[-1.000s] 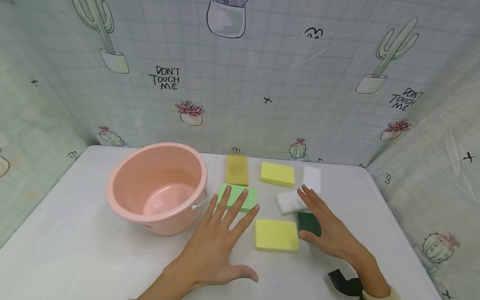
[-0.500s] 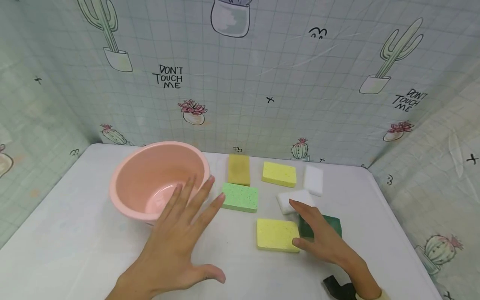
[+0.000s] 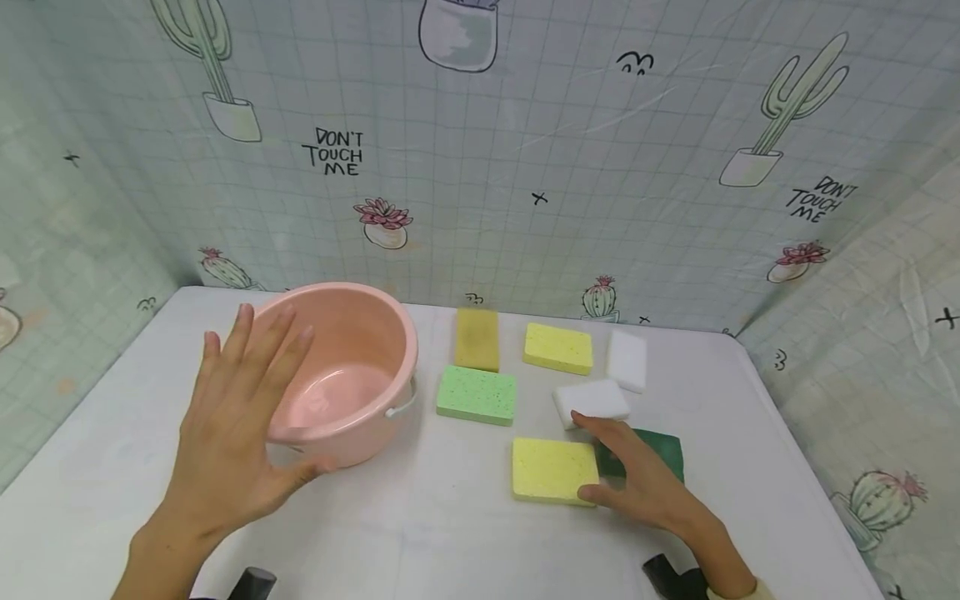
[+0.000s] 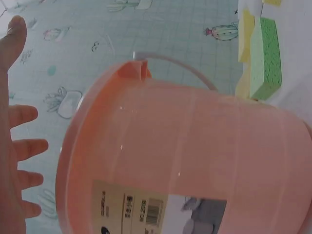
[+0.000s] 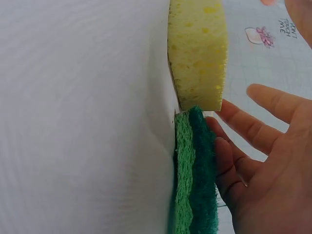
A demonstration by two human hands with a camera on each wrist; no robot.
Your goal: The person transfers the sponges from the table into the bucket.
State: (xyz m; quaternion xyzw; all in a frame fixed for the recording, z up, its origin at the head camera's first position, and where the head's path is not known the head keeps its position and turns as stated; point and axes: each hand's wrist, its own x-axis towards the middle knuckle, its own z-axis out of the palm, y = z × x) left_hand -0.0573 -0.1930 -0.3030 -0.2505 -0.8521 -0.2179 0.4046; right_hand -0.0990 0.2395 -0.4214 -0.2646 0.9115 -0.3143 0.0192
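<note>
Left hand [image 3: 232, 425]: fingers extended, thumb spread wide, nothing held. It was over the near left side of the pink bucket [image 3: 367, 442], covering part of the rim in the head view; from the left wrist, background showed between fingertips and rim. Bucket upright on the left part of the white table [image 3: 420, 542], with its pale handle [image 3: 402, 407] at the right side and a printed label [image 4: 146, 207] on its outer wall.

Right hand [image 3: 637, 479]: thumb and forefinger well apart, the other fingers loosely bent, nothing gripped. It hung over the dark green sponge [image 3: 660, 450], which lay flat with its scouring face up and a lighter green layer beneath. The thumb tip overlapped a corner of the near yellow sponge [image 3: 553, 470]; I could not tell whether hand and sponges touched. The two sponges lay corner to corner, just beside each other.

Remaining sponges, all flat: light green [image 3: 476, 395] right of the bucket, the mustard sponge [image 3: 477, 339] just behind it, the far yellow sponge [image 3: 558, 347] to the right of that. A nearer white sponge [image 3: 591, 400] lay by the right forefinger, with a farther white sponge [image 3: 626, 360] just behind. Cactus-print cloth [image 3: 480, 167] rose behind the table.
</note>
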